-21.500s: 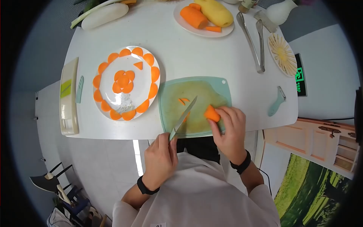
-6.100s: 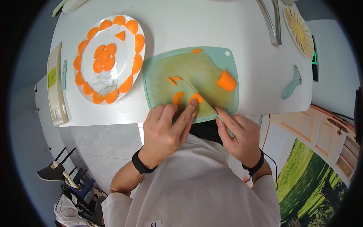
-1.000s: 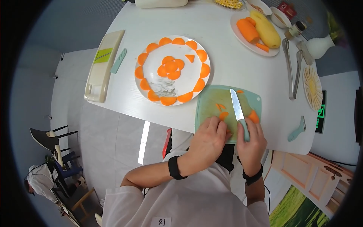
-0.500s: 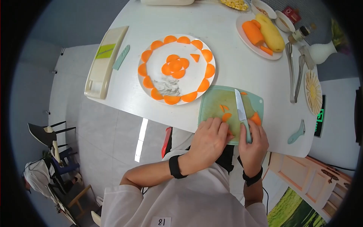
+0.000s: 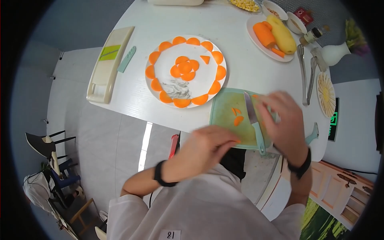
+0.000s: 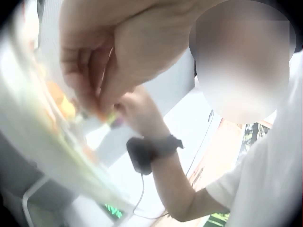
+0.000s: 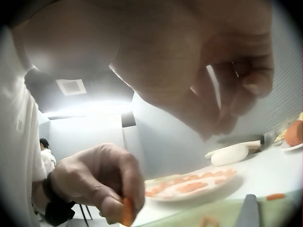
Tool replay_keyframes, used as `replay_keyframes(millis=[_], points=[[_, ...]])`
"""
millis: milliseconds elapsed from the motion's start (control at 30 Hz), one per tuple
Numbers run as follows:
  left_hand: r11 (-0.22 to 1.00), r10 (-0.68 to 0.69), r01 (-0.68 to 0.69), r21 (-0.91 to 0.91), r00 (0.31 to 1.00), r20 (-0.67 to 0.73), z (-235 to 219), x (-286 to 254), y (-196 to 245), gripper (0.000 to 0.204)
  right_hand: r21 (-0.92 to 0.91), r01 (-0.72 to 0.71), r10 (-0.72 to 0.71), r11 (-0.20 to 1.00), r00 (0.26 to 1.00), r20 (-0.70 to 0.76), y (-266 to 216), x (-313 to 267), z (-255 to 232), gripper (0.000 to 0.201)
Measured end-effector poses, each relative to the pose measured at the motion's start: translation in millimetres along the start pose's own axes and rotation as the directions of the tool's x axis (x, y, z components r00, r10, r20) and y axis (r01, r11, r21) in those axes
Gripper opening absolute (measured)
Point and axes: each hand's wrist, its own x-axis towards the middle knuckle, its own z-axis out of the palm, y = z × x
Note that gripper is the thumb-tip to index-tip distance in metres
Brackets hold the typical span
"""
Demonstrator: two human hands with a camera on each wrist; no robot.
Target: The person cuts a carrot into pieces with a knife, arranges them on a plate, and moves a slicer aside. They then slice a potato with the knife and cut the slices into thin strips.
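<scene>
My left hand (image 5: 200, 148) pinches a small carrot piece (image 7: 127, 212) between thumb and fingers, just off the front edge of the green cutting board (image 5: 224, 108). A knife with a pale green handle (image 5: 259, 138) lies on the board, its blade pointing away from me. Left of the blade are several cut carrot bits (image 5: 239, 120). My right hand (image 5: 282, 118), blurred, is over the board's right side with loosely bent fingers and nothing visible in them. It hides the larger carrot chunk. A thin carrot sliver (image 7: 275, 196) lies near the board's far edge.
A white plate (image 5: 166, 60) bears a ring of carrot half-slices and a carrot flower. Left of it lie a knife sheath (image 5: 127, 59) and a slicer (image 5: 105, 76). Tongs (image 5: 303, 76), a peeler (image 5: 313, 134) and a plate of whole vegetables (image 5: 253, 30) are at the right.
My right hand has let go of the knife, which now lies on the board, and moved up and right. My left hand has drawn back leftward with the carrot piece.
</scene>
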Motion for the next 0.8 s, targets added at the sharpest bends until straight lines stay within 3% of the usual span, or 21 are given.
replay_keyframes(millis=[100, 200, 300, 500, 667, 800], points=[[0.974, -0.113, 0.119, 0.192, 0.993, -0.039, -84, 15, 20, 0.018, 0.144, -0.083, 0.046, 0.986, 0.969, 0.241, 1, 62, -3, 0.017], [0.878, -0.179, 0.17, 0.448, 0.984, -0.022, -162, 65, 17, 0.017, 0.087, 0.047, -0.067, 0.995, 0.968, 0.242, 17, 107, 20, 0.021], [0.77, -0.283, 0.222, 0.598, 0.959, 0.008, -200, 124, 1, 0.019, 0.051, 0.103, -0.112, 0.993, 0.964, 0.24, 26, 137, 42, 0.023], [0.758, -0.399, 0.181, 0.627, 0.889, 0.226, -194, 182, -39, 0.018, 0.108, 0.07, -0.1, 0.992, 0.946, 0.308, 34, 163, 74, 0.025], [0.741, -0.45, 0.193, 0.643, 0.854, 0.262, -183, 192, -48, 0.017, 0.086, 0.066, -0.092, 0.994, 0.932, 0.35, 36, 163, 82, 0.025], [0.754, -0.428, 0.204, 0.624, 0.873, 0.232, -178, 192, -52, 0.017, 0.083, 0.082, -0.106, 0.993, 0.933, 0.343, 39, 163, 86, 0.025]])
